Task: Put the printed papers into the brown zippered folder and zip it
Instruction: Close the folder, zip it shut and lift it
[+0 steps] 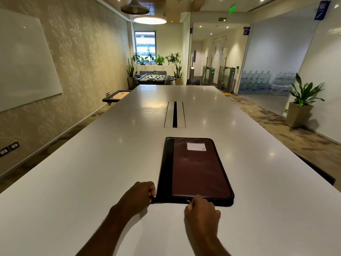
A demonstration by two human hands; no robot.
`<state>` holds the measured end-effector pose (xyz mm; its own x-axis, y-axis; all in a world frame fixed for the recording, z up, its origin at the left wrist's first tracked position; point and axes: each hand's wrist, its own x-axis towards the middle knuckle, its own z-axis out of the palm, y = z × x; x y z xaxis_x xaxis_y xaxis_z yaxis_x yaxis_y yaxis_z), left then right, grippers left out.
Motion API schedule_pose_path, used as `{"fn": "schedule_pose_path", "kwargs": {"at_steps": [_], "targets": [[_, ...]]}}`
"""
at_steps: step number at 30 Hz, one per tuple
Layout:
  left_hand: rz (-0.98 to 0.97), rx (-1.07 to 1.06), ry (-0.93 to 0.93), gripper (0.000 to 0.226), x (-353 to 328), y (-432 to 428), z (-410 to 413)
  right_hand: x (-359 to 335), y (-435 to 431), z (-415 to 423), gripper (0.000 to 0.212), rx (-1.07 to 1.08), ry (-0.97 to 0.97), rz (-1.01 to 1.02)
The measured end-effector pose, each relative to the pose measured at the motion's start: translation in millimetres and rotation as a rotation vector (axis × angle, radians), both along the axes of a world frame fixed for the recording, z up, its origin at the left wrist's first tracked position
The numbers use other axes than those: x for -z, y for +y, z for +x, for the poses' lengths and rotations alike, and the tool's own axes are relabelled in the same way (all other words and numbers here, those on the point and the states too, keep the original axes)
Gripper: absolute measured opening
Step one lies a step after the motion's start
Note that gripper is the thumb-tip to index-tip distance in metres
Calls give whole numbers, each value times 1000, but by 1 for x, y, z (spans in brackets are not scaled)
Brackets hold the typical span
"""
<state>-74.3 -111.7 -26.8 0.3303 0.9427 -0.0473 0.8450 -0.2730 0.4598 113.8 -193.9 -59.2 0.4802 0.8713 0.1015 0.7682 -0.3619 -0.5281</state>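
Observation:
The brown zippered folder [197,169] lies flat and closed on the white table [92,172], with a black spine along its left side and a white label near its far end. My left hand [140,194] pinches the folder's near left corner. My right hand [200,209] grips the metal zipper pull [188,201] on the near edge, roughly midway along it. No printed papers are visible outside the folder.
A cable slot [175,114] runs down the table's middle beyond the folder. A dark chair back [317,170] stands at the table's right edge. A potted plant [302,102] and a whiteboard [24,60] line the room's sides.

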Motion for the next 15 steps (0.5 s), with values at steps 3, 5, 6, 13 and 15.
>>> {"fn": "schedule_pose_path", "kwargs": {"at_steps": [3,5,6,13,15], "targets": [[8,-14,49,38,-1,1,3,1,-8,30,18,77,31,56],[11,-13,82,38,-2,2,5,0,-13,47,19,130,29,80],[8,-14,95,38,-2,2,7,-1,-15,56,19,158,28,86],[27,-61,387,17,-24,-8,36,-3,-23,107,15,222,97,115],[111,-67,467,24,-30,-14,55,-3,-22,116,14,201,109,126]]}}
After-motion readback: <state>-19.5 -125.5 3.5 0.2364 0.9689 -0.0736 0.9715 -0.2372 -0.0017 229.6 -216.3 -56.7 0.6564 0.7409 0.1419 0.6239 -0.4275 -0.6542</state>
